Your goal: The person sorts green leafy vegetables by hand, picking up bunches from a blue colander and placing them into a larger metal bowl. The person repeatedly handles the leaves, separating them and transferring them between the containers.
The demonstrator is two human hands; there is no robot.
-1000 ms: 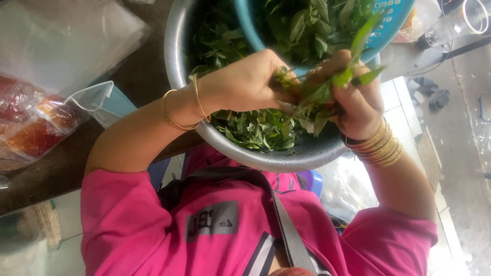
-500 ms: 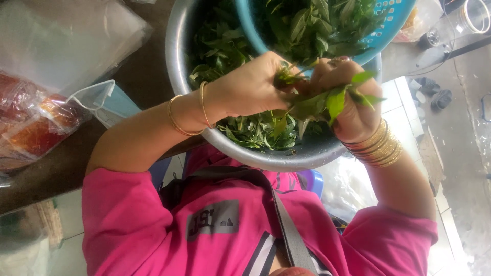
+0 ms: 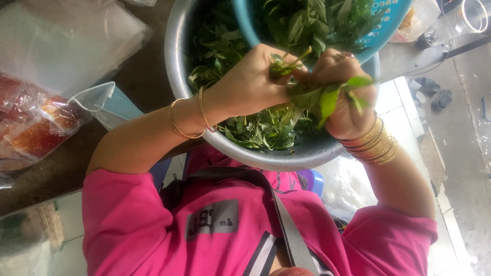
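hands clenched on one sprig (image 3: 307, 97) over bowl (image 3: 176, 36): left hand (image 3: 255, 84) at 9 o'clock steadies, right hand (image 3: 345, 94) at 3 should strip leaves gently.

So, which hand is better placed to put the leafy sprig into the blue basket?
Probably the right hand: it wraps most of the leafy sprig and lies beside the blue basket. The left hand only pinches the stem end.
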